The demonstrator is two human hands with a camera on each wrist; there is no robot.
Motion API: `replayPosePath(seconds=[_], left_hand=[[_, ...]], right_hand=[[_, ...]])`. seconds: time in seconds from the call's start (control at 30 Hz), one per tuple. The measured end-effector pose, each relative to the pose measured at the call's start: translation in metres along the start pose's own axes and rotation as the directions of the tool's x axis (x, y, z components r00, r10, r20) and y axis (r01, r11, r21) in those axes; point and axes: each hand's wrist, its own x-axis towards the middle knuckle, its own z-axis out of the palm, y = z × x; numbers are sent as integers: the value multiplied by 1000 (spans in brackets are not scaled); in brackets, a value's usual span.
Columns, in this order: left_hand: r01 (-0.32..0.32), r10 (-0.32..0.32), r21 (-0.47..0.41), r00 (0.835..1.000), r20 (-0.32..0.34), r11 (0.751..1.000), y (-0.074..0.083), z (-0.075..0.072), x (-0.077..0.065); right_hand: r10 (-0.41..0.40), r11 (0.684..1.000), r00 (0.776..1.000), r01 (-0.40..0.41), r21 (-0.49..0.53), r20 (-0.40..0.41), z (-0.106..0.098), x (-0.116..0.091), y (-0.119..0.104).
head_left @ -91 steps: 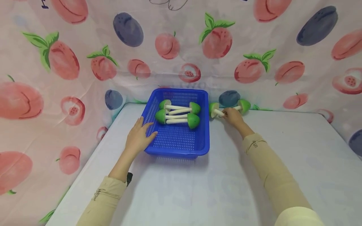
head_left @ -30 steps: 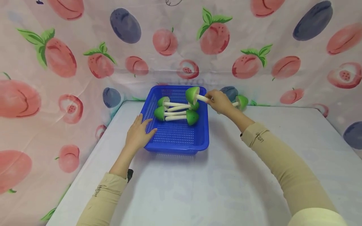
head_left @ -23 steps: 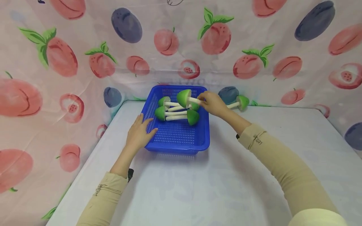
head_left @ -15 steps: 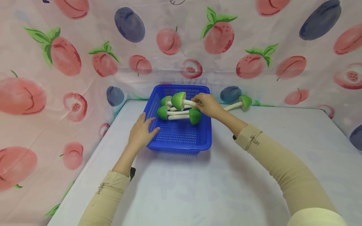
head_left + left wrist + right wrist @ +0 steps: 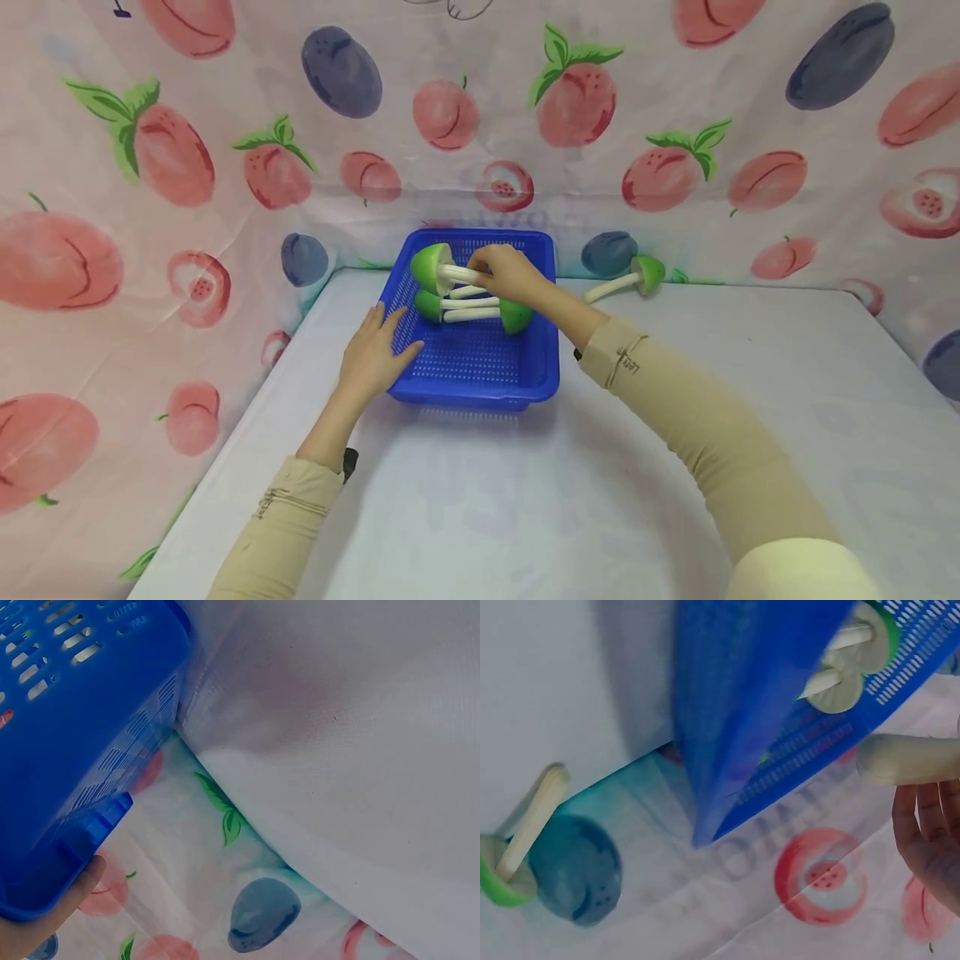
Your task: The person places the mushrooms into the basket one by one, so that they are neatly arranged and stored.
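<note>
In the head view my right hand (image 5: 510, 271) pinches the white stem of a green-capped toy mushroom (image 5: 429, 265) over the back of the blue plastic basket (image 5: 468, 392). Its cap points left; the right wrist view shows the stem end (image 5: 904, 759) above the fingers (image 5: 911, 825). Several similar mushrooms (image 5: 516, 317) lie on the basket floor, partly hidden by the held one and the hand. My left hand (image 5: 371, 354) rests on the basket's left rim, fingers and thumb spread. The left wrist view shows one finger (image 5: 75, 892) along that rim.
Another green-capped mushroom (image 5: 648, 275) lies on the white table (image 5: 675, 400) right of the basket, near the back edge. A fruit-print cloth (image 5: 480, 125) rises behind the table and along its left side.
The right hand has taken a mushroom from the table right of the basket and carried it left over the basket. The left hand has stayed on the rim.
</note>
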Motion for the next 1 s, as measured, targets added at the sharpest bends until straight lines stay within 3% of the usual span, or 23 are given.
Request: replayPosePath(seconds=[0.53, 0.73, 0.97, 1.0], left_hand=[[0, 0, 1, 1000, -16, 1000, -2, 2, 1], [1, -1, -24, 1000, -10, 1000, 1, 3, 2], [18, -18, -36, 1000, -20, 999, 1, 0, -1], [19, -20, -36, 1000, -24, 999, 0, -1, -2]], right_hand=[[57, 993, 998, -61, 98, 37, 20, 32, -20], [114, 984, 992, -121, 135, 59, 29, 32, -8], [74, 983, 992, -89, 158, 100, 45, 39, 5], [52, 984, 995, -66, 166, 88, 57, 49, 19]])
